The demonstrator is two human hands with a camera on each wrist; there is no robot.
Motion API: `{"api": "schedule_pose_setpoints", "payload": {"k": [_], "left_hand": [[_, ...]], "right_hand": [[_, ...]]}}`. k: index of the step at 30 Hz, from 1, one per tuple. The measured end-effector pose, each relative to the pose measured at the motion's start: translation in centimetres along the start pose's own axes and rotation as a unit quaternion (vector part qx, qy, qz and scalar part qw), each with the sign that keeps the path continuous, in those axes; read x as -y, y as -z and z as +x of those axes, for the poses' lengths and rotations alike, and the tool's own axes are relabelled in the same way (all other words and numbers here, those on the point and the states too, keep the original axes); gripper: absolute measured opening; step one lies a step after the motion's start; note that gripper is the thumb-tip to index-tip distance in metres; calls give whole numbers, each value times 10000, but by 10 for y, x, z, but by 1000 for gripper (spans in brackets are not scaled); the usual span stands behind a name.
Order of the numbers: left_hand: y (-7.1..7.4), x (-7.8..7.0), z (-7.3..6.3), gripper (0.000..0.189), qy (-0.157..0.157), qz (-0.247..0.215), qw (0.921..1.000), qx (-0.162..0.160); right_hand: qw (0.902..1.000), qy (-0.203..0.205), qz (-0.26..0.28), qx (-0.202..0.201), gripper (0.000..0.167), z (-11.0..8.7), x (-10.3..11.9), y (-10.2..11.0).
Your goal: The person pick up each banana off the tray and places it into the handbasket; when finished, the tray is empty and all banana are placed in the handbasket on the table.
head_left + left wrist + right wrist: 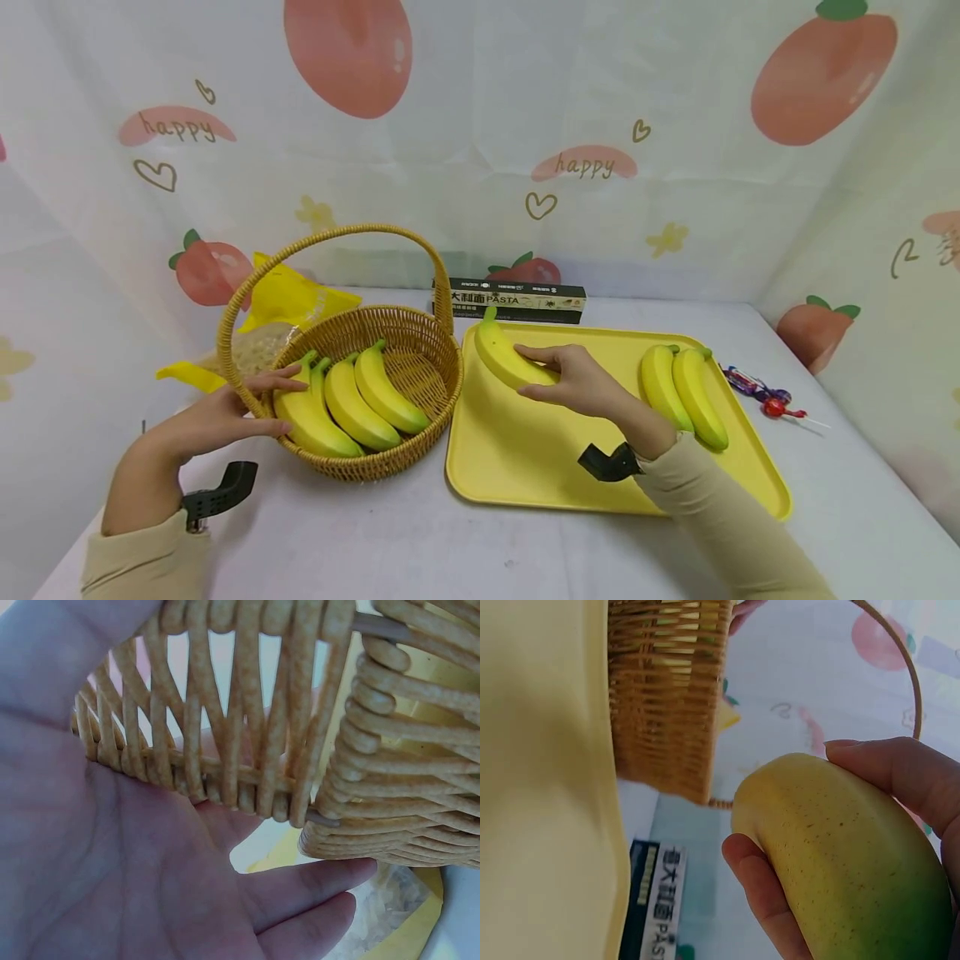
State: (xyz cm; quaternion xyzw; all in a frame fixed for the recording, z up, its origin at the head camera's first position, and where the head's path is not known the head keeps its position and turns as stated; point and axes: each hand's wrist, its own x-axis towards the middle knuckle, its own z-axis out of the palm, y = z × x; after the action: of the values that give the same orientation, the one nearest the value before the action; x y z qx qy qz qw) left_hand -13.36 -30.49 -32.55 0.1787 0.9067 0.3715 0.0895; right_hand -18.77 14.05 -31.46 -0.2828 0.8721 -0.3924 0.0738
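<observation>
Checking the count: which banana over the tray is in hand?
The banana at the tray's left end, gripped by the right hand; the other two lie untouched at right.

I read "PASTA" on the long black cardboard box [517,300]; "happy" repeats across the white fruit-printed backdrop cloth [585,165].

Woven wicker basket [420,367]; smooth, seemingly plastic tray [540,458].
</observation>
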Motion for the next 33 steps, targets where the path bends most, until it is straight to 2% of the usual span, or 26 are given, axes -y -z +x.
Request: {"api": "schedule_pose_setpoints", "payload": {"k": [10,18,23,33], "left_hand": [[0,0,0,44,4,-7,10000,28],[0,-3,1,45,19,-73,10000,37],[0,-3,1,45,25,-232,9997,64],[1,-1,1,45,37,-240,9997,69]], "right_hand": [[9973,610,-74,404,56,19,21,-16],[9936,920,-156,638,55,44,35,-29],[9910,982,-239,879,54,64,42,-40],[9848,875,-553,1398,51,110,60,-67]]}}
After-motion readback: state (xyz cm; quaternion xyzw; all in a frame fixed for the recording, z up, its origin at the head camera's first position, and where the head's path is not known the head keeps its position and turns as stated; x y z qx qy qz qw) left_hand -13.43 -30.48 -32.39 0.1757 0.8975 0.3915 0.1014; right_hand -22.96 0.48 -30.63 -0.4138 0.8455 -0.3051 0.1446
